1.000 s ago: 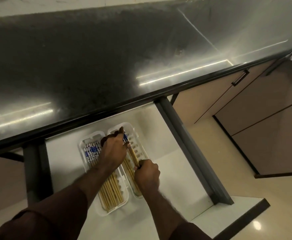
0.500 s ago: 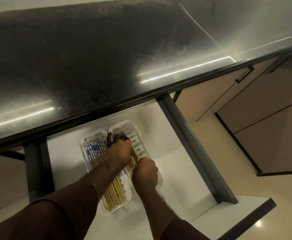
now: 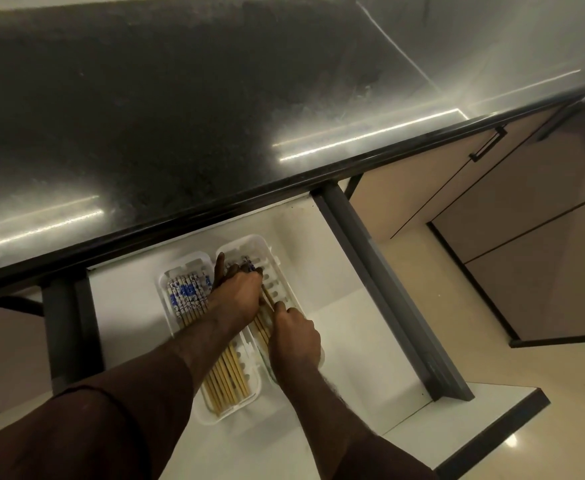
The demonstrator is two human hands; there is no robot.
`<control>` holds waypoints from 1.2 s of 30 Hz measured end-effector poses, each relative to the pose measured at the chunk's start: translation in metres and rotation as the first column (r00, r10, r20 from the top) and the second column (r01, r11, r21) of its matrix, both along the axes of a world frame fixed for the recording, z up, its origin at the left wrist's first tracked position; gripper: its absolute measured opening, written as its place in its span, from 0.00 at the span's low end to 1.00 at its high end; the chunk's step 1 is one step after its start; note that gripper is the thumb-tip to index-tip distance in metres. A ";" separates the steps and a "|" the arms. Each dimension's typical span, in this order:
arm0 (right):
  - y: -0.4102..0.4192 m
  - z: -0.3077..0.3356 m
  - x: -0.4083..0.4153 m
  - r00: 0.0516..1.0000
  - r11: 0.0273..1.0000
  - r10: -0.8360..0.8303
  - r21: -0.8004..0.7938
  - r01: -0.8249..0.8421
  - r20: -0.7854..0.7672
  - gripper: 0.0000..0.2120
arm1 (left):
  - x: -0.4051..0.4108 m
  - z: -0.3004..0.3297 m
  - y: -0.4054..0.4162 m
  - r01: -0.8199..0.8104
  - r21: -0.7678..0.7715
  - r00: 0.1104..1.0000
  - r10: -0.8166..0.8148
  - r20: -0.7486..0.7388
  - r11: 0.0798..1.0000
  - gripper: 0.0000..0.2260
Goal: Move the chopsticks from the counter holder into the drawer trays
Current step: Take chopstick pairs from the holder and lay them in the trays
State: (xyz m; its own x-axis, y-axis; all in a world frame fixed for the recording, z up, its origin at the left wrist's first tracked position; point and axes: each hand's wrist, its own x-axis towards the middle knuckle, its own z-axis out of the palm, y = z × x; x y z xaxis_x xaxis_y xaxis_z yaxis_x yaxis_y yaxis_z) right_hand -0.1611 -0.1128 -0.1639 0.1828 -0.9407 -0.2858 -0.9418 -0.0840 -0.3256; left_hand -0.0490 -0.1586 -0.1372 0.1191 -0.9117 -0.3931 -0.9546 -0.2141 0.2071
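**Chopsticks in two drawer trays**

In the open drawer two white slotted trays lie side by side, touching. The left tray holds a row of bamboo chopsticks with blue-and-white patterned tops, lying lengthwise. The right tray holds a smaller chopstick bundle, largely hidden under both hands.

Single head view, wide-angle, looking steeply down and forward over open drawer; dark counter fills far half, floor at right, forearms entering from near edge.
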 end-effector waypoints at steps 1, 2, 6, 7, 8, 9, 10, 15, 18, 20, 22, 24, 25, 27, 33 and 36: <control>0.000 0.000 -0.002 1.000 1.000 0.015 -0.003 -0.015 -0.009 0.21 | 0.000 -0.001 -0.001 -0.005 0.002 1.000 0.005 -0.016 1.000 0.11; 0.001 0.000 -0.003 1.000 1.000 0.026 -0.002 -0.026 -0.017 0.21 | 0.000 -0.001 -0.001 -0.010 0.001 1.000 0.010 -0.029 1.000 0.12; 0.002 0.001 -0.005 0.998 0.999 0.052 0.000 -0.052 -0.029 0.23 | -0.001 -0.001 0.000 -0.002 -0.056 0.999 0.000 -0.038 0.998 0.12; 0.002 0.001 -0.005 0.998 0.998 0.057 -0.006 -0.057 -0.037 0.23 | -0.001 -0.001 0.000 -0.005 -0.067 0.999 0.001 -0.054 0.998 0.12; 0.003 0.001 -0.005 0.998 0.998 0.057 -0.008 -0.058 -0.040 0.22 | -0.002 0.000 0.000 -0.004 -0.071 0.998 -0.001 -0.068 0.997 0.12; 0.003 0.001 -0.005 0.998 0.998 0.056 -0.008 -0.057 -0.038 0.22 | -0.003 0.000 0.000 0.001 -0.068 0.997 -0.006 -0.073 0.998 0.11; 0.004 0.001 -0.005 0.998 0.998 0.057 -0.008 -0.057 -0.037 0.23 | -0.003 0.000 0.001 0.007 -0.061 0.997 -0.012 -0.073 0.998 0.10; 0.004 -0.001 -0.005 0.995 0.996 0.082 -0.037 -0.084 -0.049 0.22 | -0.004 -0.002 0.003 0.039 -0.009 0.998 -0.039 -0.058 0.999 0.08; 0.005 -0.002 -0.005 0.995 0.994 0.099 -0.035 -0.100 -0.033 0.20 | -0.004 -0.001 0.000 0.033 0.018 0.999 -0.033 -0.010 0.999 0.08; 0.006 -0.002 -0.005 0.993 0.993 0.113 -0.032 -0.114 -0.025 0.19 | -0.004 -0.002 -0.001 0.027 0.018 1.000 -0.028 0.009 0.999 0.08; 0.007 -0.003 -0.006 0.993 0.992 0.120 -0.029 -0.120 -0.017 0.19 | -0.004 -0.002 -0.001 0.046 0.002 0.998 -0.046 0.033 0.999 0.10; 0.008 -0.003 -0.007 0.993 0.992 0.120 -0.036 -0.120 -0.008 0.19 | -0.005 -0.002 0.000 0.053 0.017 0.998 -0.054 0.040 0.998 0.09; 0.008 -0.002 -0.007 0.993 0.992 0.118 -0.040 -0.118 -0.004 0.19 | -0.005 -0.001 0.001 0.054 0.034 0.998 -0.055 0.039 0.998 0.09; 0.009 0.000 -0.007 0.994 0.993 0.105 -0.049 -0.104 0.012 0.18 | -0.005 -0.001 0.002 0.069 0.037 0.996 -0.070 0.047 0.997 0.08; 0.006 0.017 -0.008 0.996 0.997 0.066 -0.050 -0.063 0.056 0.15 | -0.003 0.011 0.005 0.167 -0.042 0.982 -0.162 0.097 0.985 0.06; -0.001 0.033 -0.012 0.997 0.997 0.030 -0.077 -0.024 0.078 0.16 | -0.005 0.025 0.006 0.158 -0.086 0.987 -0.158 0.014 0.984 0.06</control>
